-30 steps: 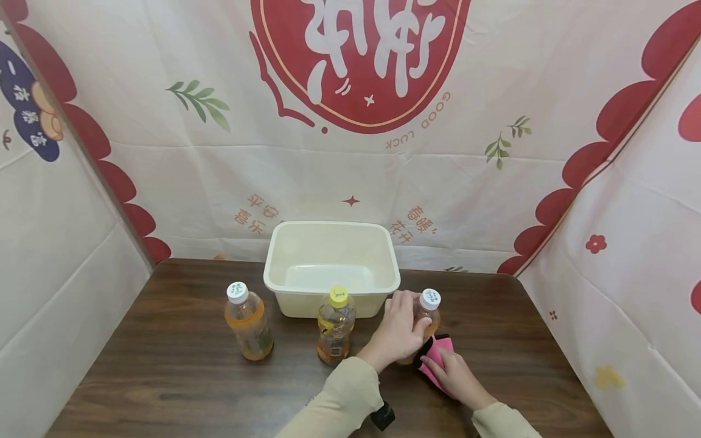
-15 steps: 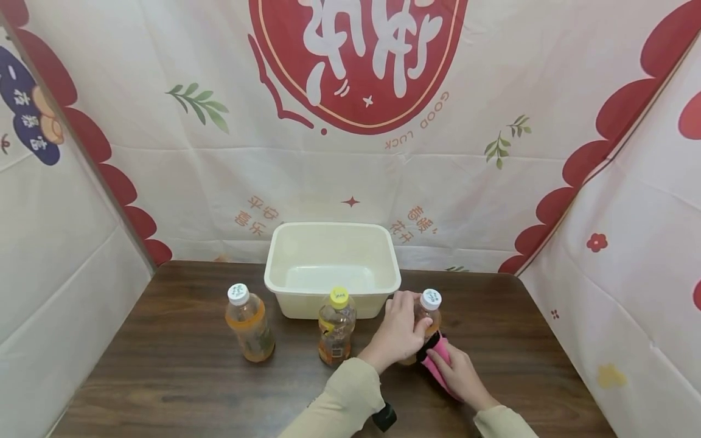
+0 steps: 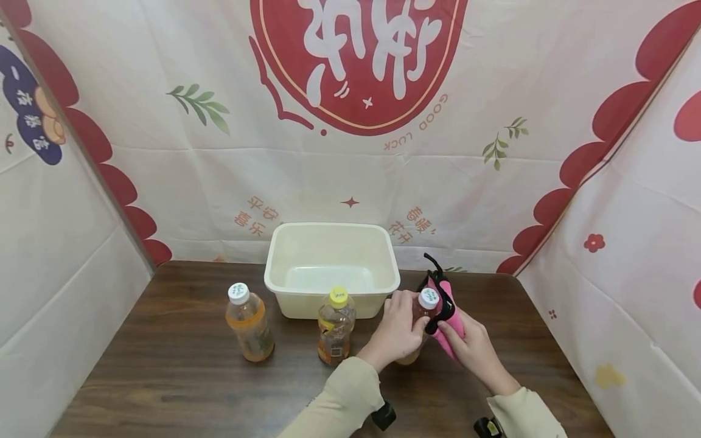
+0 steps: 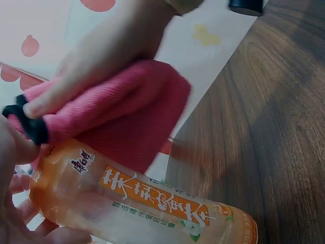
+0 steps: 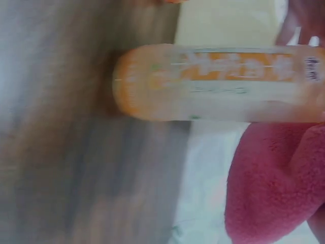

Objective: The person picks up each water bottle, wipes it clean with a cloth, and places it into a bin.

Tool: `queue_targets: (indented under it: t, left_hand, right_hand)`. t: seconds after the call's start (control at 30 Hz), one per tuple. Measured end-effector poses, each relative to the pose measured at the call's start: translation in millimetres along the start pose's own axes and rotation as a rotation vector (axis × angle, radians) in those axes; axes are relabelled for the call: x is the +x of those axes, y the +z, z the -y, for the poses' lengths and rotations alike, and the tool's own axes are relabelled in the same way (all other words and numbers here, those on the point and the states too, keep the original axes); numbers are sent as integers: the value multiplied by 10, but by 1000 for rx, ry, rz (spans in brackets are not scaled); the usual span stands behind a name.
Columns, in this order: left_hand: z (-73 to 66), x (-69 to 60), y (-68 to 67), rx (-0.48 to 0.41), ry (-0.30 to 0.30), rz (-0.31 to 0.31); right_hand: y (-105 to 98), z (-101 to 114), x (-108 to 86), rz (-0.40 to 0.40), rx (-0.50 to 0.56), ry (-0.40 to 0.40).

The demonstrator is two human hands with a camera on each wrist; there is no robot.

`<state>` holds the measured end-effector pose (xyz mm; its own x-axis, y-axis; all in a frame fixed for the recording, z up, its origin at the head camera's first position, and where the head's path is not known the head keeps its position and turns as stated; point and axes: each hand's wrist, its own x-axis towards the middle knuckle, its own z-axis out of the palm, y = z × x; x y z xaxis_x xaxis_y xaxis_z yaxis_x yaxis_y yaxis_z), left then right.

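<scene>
Upright on the table stands a white-capped plastic bottle with an orange label, at the right. My left hand grips it around the upper part, below the cap. Fuzzy and pink, with black edging, a cloth is pinched in my right hand. In the left wrist view the cloth lies against the bottle's shoulder, the right thumb pressing its black edge. The right wrist view is blurred but has the bottle beside the cloth. Part of the bottle is hidden behind the left hand.
A cream plastic basin stands at the back middle of the wooden table. In front of it is a yellow-capped bottle; further left, a white-capped bottle. Printed fabric hangs behind and at both sides.
My right hand has moved the pink cloth up along the bottle's right side to near the cap, its black edge and loop now showing. The left hand keeps its grip in place.
</scene>
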<state>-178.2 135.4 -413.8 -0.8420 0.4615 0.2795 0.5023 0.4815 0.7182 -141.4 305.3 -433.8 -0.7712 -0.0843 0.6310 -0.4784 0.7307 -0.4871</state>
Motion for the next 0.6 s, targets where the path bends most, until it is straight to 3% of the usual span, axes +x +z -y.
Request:
queue_targets:
  t: [0.17, 0.43, 0.5, 0.6]
  left_hand:
    - [-8, 2, 31, 5, -6, 7]
    - [-4, -2, 30, -15, -23, 8]
    - [-1, -1, 27, -16, -18, 4]
    - [3, -13, 34, -10, -9, -1]
  right_hand:
    - [-17, 47, 24, -2, 5, 24]
    - [207, -96, -229, -119, 31, 26]
    - [281, -151, -334, -105, 31, 55]
    - [395, -248, -525, -14, 8, 120]
